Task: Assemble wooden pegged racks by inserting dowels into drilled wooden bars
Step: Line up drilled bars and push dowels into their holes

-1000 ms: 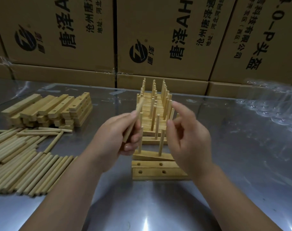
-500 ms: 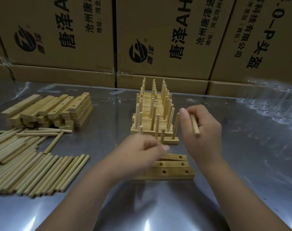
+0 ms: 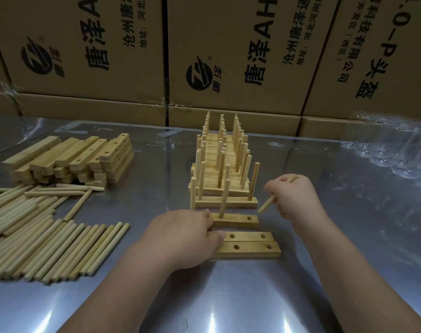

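The person works at a shiny metal surface (image 3: 252, 296). The left hand (image 3: 183, 236) lies over the left end of a short pale wooden bar (image 3: 238, 221) and holds it, with the fingers curled on its far side and the thumb on its near side. This bar lies flat near the middle of the surface, with its length going from left to right. One upright dowel (image 3: 223, 200) stands in it, and one empty hole is visible near its right end.

The right hand (image 3: 293, 198) is just to the right of the bar and is closed around a thin pale wooden dowel (image 3: 268, 205). This dowel is tilted. Its lower end points down and to the left, close to the right end of the bar, but it does not touch the bar.

Just nearer than this bar, two more drilled wooden bars (image 3: 250, 248) lie flat side by side and touch each other. Each shows two empty holes. On the far side stands a long row of finished pegged racks (image 3: 219, 169), which runs away to the brown cardboard boxes (image 3: 96, 56) with black print.

At the far left there is a stack of drilled bars (image 3: 70, 159). Nearer on the left, a wide pile of loose dowels (image 3: 43, 243) lies flat. At the far right lies crumpled clear plastic wrap (image 3: 396, 150).
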